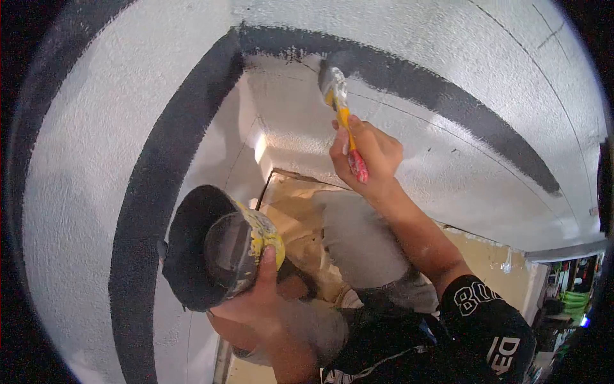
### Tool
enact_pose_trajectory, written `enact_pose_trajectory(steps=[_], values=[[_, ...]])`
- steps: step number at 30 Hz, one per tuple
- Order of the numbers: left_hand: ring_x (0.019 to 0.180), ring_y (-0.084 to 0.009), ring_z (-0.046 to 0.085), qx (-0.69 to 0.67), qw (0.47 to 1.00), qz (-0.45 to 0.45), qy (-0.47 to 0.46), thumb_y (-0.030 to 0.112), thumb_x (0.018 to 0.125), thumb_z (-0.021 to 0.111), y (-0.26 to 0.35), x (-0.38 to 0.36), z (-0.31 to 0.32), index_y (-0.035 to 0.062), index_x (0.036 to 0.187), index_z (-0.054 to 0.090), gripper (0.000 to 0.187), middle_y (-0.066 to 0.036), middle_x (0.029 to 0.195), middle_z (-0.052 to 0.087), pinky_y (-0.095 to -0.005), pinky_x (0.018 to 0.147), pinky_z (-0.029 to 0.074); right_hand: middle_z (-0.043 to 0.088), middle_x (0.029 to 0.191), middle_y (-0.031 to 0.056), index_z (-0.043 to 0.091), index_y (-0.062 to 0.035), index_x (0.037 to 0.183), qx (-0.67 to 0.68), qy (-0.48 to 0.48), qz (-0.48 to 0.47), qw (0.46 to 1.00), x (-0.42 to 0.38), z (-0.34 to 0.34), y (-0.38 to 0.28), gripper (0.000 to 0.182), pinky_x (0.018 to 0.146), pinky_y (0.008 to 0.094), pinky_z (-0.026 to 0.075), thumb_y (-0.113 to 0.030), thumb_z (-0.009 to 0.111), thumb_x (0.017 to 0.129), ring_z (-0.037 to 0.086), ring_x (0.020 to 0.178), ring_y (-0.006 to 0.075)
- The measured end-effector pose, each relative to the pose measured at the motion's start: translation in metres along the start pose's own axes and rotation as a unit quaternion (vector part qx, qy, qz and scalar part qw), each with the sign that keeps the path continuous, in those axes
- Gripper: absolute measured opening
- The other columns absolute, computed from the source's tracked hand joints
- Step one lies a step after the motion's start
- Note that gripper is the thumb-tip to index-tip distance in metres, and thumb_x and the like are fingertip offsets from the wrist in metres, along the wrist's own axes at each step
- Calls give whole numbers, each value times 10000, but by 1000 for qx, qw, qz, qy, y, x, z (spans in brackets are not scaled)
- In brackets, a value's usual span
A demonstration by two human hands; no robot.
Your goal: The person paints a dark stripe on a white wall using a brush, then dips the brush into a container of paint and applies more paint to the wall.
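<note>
My right hand [372, 155] is raised and closed around the handle of a paintbrush [346, 118]. The handle is yellow with a red end, and its white-smeared head touches the wall at the lower edge of a dark grey painted band [409, 75]. Lower down, my left hand [256, 313] grips a paint tub [261, 240] with a dark flared rim and yellow smears on its side. Dark paint appears to lie inside the tub. My left fingers are partly hidden behind it.
The white textured wall [83, 185] meets another face at a corner. A second dark band [160, 147] curves down the left. Thin drawn lines run beside the bands. Brown covering [307, 224] lies on the floor near my legs. Cluttered goods [575, 294] stand far right.
</note>
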State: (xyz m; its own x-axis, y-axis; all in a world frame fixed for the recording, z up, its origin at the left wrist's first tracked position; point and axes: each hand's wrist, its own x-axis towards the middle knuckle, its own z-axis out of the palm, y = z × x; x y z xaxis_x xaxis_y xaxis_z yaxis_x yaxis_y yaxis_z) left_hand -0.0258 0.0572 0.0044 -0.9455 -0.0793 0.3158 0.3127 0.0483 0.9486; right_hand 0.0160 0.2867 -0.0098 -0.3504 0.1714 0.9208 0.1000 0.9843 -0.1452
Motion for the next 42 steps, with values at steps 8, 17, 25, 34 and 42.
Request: enact_pose_trajectory(steps=[8, 17, 25, 34, 42], values=[[1062, -290, 654, -10, 999, 40, -7, 197, 595, 927, -5, -3, -4, -84, 1272, 505, 845, -205, 1210, 628, -373, 945, 537, 636, 656, 106, 590, 27, 1056, 47, 6, -80, 996, 19, 39, 4, 346, 435, 292, 466, 61, 696, 728, 586, 466, 206], [1136, -317, 589, 99, 983, 147, -49, 0, 642, 865, -9, 0, -19, -4, 1389, 365, 898, -194, 1304, 532, -413, 971, 526, 549, 630, 30, 590, -74, 909, 53, -12, -60, 997, 33, 57, -8, 308, 457, 330, 462, -23, 739, 644, 582, 509, 216], [1111, -285, 604, 87, 985, 138, -56, 59, 619, 896, -2, 3, -15, -68, 1309, 453, 830, -192, 1261, 570, -386, 968, 516, 590, 603, 90, 628, 21, 982, 107, -32, -80, 990, 21, 15, -21, 253, 446, 290, 463, 58, 671, 735, 572, 452, 211], [1113, -283, 603, 52, 990, 118, -59, 78, 624, 906, 1, 2, -8, -71, 1306, 457, 830, -192, 1267, 568, -386, 990, 498, 517, 571, 68, 647, -1, 974, 57, -38, -65, 995, 46, 8, 8, 226, 441, 295, 427, 32, 694, 756, 534, 449, 173], [1081, -322, 633, 97, 987, 119, -48, 401, 635, 911, -5, 2, -15, -59, 1307, 469, 927, -187, 1214, 613, -401, 963, 502, 470, 536, 47, 643, 76, 1003, -41, -45, -56, 997, 4, -76, 26, 282, 417, 257, 395, 70, 712, 730, 471, 409, 139]])
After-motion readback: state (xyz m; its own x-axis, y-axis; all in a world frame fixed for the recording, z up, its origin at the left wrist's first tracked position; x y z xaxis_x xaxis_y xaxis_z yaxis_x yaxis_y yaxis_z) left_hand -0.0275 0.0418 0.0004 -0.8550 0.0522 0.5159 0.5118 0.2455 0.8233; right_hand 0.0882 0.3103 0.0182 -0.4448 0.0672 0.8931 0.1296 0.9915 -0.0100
